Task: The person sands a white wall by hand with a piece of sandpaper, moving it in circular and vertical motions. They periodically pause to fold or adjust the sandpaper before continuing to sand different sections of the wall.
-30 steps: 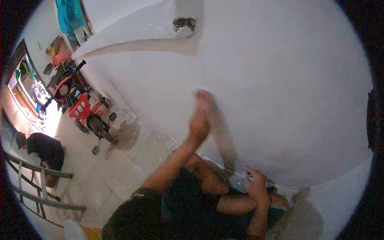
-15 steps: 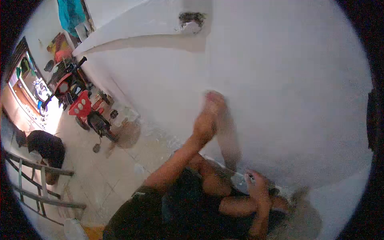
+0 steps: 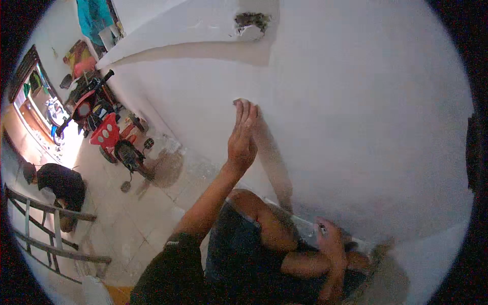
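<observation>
My left hand [image 3: 242, 140] reaches up against the white wall [image 3: 356, 101], its fingers long and pressed together. At the fingertips a small dark flat piece [image 3: 235, 102] sticks out, held to the wall; its kind is too small to make out. Below and to the right, my right hand [image 3: 331, 238] is closed near my bent knee, close to the foot of the wall. Something small with a light and dark spot shows between its fingers, mostly hidden. The shadow of my left arm falls on the wall to its right.
A hole with broken edges [image 3: 252, 23] is in the wall above. A red toy motorbike [image 3: 109, 132] stands on the tiled floor [image 3: 122, 223] at left. A person in dark clothes [image 3: 61, 185] crouches behind a metal ladder [image 3: 56, 249]. A bright doorway [image 3: 46, 112] lies beyond.
My left hand has moved left and slightly up along the wall. My right hand stays near the knee, almost in place. The view has shifted slightly.
</observation>
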`<state>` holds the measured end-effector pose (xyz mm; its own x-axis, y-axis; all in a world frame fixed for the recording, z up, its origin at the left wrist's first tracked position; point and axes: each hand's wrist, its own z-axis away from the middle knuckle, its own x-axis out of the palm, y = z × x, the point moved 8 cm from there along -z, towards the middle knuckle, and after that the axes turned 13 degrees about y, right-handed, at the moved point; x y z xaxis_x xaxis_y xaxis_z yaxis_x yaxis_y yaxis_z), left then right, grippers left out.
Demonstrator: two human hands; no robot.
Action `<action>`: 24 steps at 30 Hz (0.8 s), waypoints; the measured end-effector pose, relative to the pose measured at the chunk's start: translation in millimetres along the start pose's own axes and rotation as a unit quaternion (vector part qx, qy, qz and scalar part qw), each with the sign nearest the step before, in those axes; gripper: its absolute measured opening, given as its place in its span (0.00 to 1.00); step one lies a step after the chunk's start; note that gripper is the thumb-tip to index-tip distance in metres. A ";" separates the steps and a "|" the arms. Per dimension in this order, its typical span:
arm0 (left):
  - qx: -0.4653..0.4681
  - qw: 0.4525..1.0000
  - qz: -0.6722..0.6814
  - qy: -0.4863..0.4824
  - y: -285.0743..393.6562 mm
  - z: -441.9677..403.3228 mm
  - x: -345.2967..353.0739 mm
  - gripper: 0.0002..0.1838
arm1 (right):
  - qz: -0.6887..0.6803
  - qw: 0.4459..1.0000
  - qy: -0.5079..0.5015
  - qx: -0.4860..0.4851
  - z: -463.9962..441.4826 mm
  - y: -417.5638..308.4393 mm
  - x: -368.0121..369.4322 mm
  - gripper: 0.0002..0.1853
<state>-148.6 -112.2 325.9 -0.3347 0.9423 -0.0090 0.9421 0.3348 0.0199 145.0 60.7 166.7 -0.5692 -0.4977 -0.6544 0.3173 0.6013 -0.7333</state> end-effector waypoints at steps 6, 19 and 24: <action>-0.056 0.971 -0.148 0.178 -112.0 -60.0 -23.3 0.24 | 0.006 1.000 -0.011 0.024 2.7 33.6 6.4 0.16; -0.143 0.984 0.014 0.109 -53.3 -82.6 -11.9 0.24 | 0.087 0.994 0.064 0.027 14.2 -50.5 -29.7 0.17; -0.121 0.987 -0.050 0.091 -53.6 -101.3 -34.7 0.22 | -0.022 0.999 0.024 -0.013 2.0 7.9 -9.2 0.16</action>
<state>-189.7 -162.7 426.4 -0.4444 0.8821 0.1565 0.8790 0.3956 0.2662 154.3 68.7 166.5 -0.6182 -0.4942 -0.6112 0.2718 0.5952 -0.7562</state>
